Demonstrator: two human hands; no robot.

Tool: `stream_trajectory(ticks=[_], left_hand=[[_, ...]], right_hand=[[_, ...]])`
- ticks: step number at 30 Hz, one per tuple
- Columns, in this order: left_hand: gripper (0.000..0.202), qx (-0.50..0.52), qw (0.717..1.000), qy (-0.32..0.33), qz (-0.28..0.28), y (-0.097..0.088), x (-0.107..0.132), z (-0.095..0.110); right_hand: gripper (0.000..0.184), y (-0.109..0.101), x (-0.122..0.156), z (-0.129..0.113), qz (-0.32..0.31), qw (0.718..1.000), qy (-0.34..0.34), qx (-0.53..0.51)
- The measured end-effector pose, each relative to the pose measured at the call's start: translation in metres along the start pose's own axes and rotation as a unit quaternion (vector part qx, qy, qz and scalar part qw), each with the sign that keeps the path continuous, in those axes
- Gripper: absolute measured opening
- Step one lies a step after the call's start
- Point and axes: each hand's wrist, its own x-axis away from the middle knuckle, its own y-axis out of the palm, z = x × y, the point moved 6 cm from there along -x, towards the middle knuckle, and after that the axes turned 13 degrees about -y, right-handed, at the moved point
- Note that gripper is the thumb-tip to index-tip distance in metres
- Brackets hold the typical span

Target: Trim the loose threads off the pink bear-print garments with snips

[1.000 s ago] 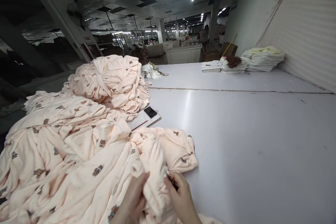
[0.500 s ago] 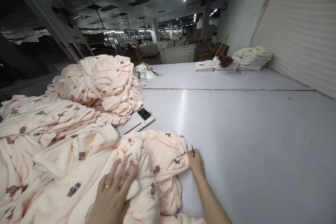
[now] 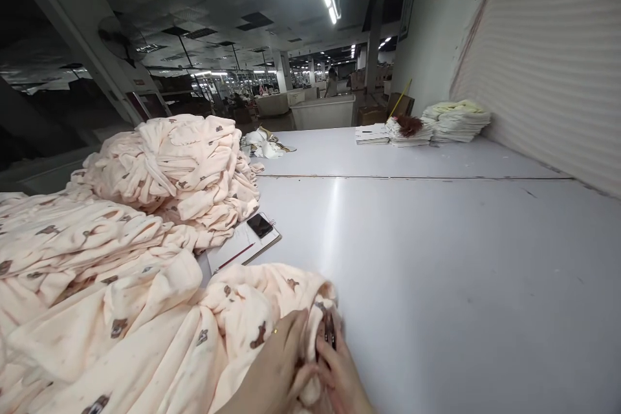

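A peach fleece garment (image 3: 233, 310) printed with small brown bears lies bunched on the white table (image 3: 436, 259) in front of me. My left hand (image 3: 276, 372), a ring on one finger, grips a fold at the garment's right edge. Beside it my right hand (image 3: 339, 369) is closed on a small dark thread snipper (image 3: 330, 335) and touches the same fold. Both hands meet at the bottom centre of the view.
A big heap of the same peach garments (image 3: 179, 168) fills the left side. A clipboard with paper, a pencil and a black phone (image 3: 260, 225) lies beside it. Folded pale stacks (image 3: 453, 121) and papers sit far back by the wall. A person stands far off.
My right hand drew back from the garment's far edge to the near fold. My left hand, flat on the cloth before, now grips the fold beside it. The garment is bunched closer.
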Motion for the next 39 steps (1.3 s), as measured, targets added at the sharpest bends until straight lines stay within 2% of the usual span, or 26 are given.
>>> stream_trajectory(ticks=[4, 7, 10, 12, 14, 16, 20, 24, 26, 29, 39], left_hand=[[0.046, -0.024, 1.0, -0.006, -0.008, -0.004, -0.004, 0.007], [0.041, -0.017, 0.998, -0.01, -0.053, -0.008, 0.003, 0.012], [0.036, 0.05, 0.992, -0.073, -0.091, -0.012, 0.009, 0.012], [0.031, 0.161, 0.968, -0.131, -0.139, -0.012, 0.012, 0.01], [0.024, 0.285, 0.923, -0.18, -0.187, -0.011, 0.013, 0.007], [0.02, 0.364, 0.881, -0.21, -0.215, -0.01, 0.012, 0.004], [0.017, 0.416, 0.85, -0.216, -0.24, -0.012, 0.011, -0.002], [0.02, 0.458, 0.821, -0.21, -0.27, -0.01, 0.015, -0.002], [0.024, 0.462, 0.815, -0.21, -0.279, -0.009, 0.016, -0.002], [0.024, 0.467, 0.811, -0.209, -0.286, -0.009, 0.016, -0.003], [0.027, 0.465, 0.816, -0.2, -0.28, -0.011, 0.016, -0.007]], right_hand=[[0.045, 0.018, 0.021, 0.005, -0.011, 1.0, 0.009, -0.013], [0.038, 0.022, 0.02, -0.002, -0.045, 0.997, -0.011, 0.058], [0.029, 0.018, 0.012, -0.013, -0.051, 0.989, -0.034, 0.137], [0.031, 0.015, 0.006, -0.022, -0.047, 0.986, -0.045, 0.156], [0.033, 0.013, 0.001, -0.031, -0.054, 0.983, -0.058, 0.169], [0.032, 0.014, 0.001, -0.038, -0.07, 0.98, -0.067, 0.174], [0.021, 0.014, 0.014, -0.05, -0.115, 0.97, -0.083, 0.196], [0.028, 0.016, 0.028, -0.06, -0.179, 0.94, -0.116, 0.267], [0.028, 0.018, 0.029, -0.062, -0.191, 0.923, -0.129, 0.307], [0.027, 0.019, 0.026, -0.062, -0.171, 0.911, -0.141, 0.348], [0.023, 0.022, 0.026, -0.058, -0.149, 0.912, -0.171, 0.342]])
